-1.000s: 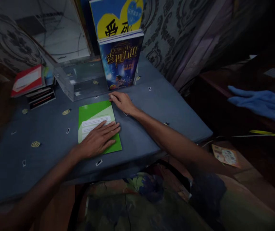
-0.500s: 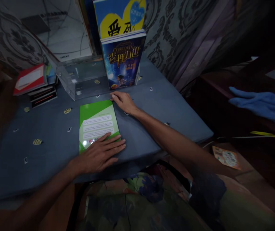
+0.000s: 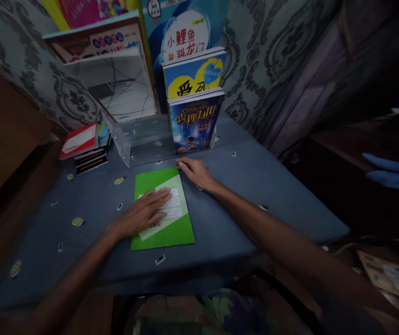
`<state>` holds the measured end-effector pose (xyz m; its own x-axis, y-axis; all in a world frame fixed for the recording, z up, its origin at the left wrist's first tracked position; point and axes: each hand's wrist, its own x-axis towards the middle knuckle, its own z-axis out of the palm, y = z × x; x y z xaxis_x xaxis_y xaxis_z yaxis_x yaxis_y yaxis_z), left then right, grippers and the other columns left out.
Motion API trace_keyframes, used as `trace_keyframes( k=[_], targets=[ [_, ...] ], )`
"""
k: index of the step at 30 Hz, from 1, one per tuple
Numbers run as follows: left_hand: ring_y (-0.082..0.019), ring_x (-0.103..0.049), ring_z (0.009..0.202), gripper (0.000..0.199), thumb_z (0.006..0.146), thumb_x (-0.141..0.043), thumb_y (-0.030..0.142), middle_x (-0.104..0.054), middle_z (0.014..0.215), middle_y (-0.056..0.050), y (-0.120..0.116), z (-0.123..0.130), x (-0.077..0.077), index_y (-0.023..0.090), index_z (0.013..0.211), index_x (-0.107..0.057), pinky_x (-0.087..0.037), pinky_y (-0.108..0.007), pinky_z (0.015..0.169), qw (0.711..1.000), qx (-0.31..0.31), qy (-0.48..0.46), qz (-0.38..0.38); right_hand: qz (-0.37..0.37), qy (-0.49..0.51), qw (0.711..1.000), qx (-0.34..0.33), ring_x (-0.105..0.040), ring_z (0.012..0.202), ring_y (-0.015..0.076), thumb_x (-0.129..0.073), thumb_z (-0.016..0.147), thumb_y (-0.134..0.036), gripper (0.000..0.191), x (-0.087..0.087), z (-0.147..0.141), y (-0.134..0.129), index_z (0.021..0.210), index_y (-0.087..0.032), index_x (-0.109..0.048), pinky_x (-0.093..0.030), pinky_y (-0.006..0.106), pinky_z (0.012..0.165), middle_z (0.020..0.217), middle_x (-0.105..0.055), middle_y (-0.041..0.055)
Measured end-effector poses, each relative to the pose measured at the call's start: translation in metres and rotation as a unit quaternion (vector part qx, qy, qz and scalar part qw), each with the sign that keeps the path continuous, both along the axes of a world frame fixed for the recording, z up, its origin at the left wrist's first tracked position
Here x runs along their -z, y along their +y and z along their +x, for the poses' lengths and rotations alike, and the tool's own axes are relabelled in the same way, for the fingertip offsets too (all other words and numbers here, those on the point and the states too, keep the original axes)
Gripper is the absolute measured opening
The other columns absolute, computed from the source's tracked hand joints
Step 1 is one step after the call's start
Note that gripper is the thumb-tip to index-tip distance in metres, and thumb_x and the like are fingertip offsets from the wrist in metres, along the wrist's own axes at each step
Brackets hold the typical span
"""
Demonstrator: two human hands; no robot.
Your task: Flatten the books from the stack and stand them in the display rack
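A green book point(image 3: 182, 230) with a pale panel of text lies flat near the front of the blue-grey tablecloth. Spread over its upper left part, my left hand point(image 3: 147, 209) is slightly blurred, its palm down and fingers stretched out. My right hand point(image 3: 194, 171) rests at the book's top right corner with its fingers curled together; whether they pinch the corner is too small to tell. Beyond it, a dark blue book point(image 3: 194, 123) stands upright at the right end of a clear plastic holder point(image 3: 147, 156).
Behind stand a blue and yellow book point(image 3: 194, 74), a teal book point(image 3: 185, 30) and a white one point(image 3: 116, 88). A small stack with a red book point(image 3: 79, 141) lies at left. At far right are a blue glove point(image 3: 395, 173) and an orange booklet point(image 3: 389, 274).
My left hand has slid up the green book from its lower edge, uncovering the bottom. The view has tilted up and left, showing more books behind. My right hand stays at the corner.
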<state>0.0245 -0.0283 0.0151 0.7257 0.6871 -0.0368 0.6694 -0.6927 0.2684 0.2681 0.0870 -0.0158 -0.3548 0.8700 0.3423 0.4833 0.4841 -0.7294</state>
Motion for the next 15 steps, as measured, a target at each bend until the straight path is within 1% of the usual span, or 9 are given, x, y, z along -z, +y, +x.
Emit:
trace_keyframes(
  k=[4,7,10,13,15],
  targets=[
    [-0.023,-0.024,0.154,0.064,0.106,-0.023,0.056,-0.030,0.165,-0.008,0.038,-0.034,0.010,0.020,0.159,-0.031,-0.019,-0.049,0.127,0.993,-0.114,-0.010,0.026,-0.001,-0.004,1.000,-0.001,-0.073,0.102,0.0234,-0.044,0.102,-0.027,0.033,0.000,0.001,0.000,0.121,-0.016,-0.068,-0.051,0.034,0.090,0.106,-0.079,0.0086],
    [-0.025,-0.024,0.154,0.068,0.105,-0.021,0.059,-0.031,0.164,-0.009,0.051,-0.053,0.014,0.018,0.158,-0.032,-0.021,-0.052,0.125,0.985,-0.170,-0.013,0.040,0.019,-0.028,0.999,-0.003,-0.071,0.104,0.0235,-0.044,0.102,-0.025,0.033,-0.001,0.001,-0.003,0.122,-0.016,-0.068,-0.050,0.034,0.091,0.110,-0.077,0.0093],
    [-0.025,-0.024,0.154,0.069,0.105,-0.019,0.058,-0.032,0.164,-0.009,0.048,-0.062,0.014,0.017,0.157,-0.034,-0.021,-0.051,0.125,0.984,-0.176,-0.012,0.037,0.070,-0.091,0.993,-0.023,-0.069,0.105,0.0233,-0.045,0.101,-0.024,0.031,-0.004,-0.001,-0.009,0.118,-0.016,-0.070,-0.048,0.034,0.093,0.115,-0.075,0.0110],
    [-0.024,-0.026,0.154,0.067,0.105,-0.019,0.057,-0.033,0.163,-0.009,0.034,-0.065,0.012,0.017,0.157,-0.036,-0.020,-0.051,0.125,0.986,-0.166,-0.018,0.028,0.109,-0.166,0.979,-0.050,-0.067,0.106,0.0250,-0.049,0.099,-0.023,0.028,-0.007,-0.005,-0.015,0.114,-0.016,-0.071,-0.045,0.038,0.098,0.118,-0.073,0.0126],
    [-0.024,-0.027,0.153,0.064,0.106,-0.022,0.055,-0.035,0.162,-0.009,0.023,-0.066,0.010,0.018,0.156,-0.037,-0.021,-0.052,0.125,0.987,-0.159,-0.030,0.026,0.118,-0.194,0.972,-0.066,-0.065,0.110,0.0272,-0.050,0.099,-0.024,0.028,-0.009,-0.007,-0.019,0.114,-0.015,-0.072,-0.042,0.042,0.102,0.122,-0.072,0.0141]
  ],
)
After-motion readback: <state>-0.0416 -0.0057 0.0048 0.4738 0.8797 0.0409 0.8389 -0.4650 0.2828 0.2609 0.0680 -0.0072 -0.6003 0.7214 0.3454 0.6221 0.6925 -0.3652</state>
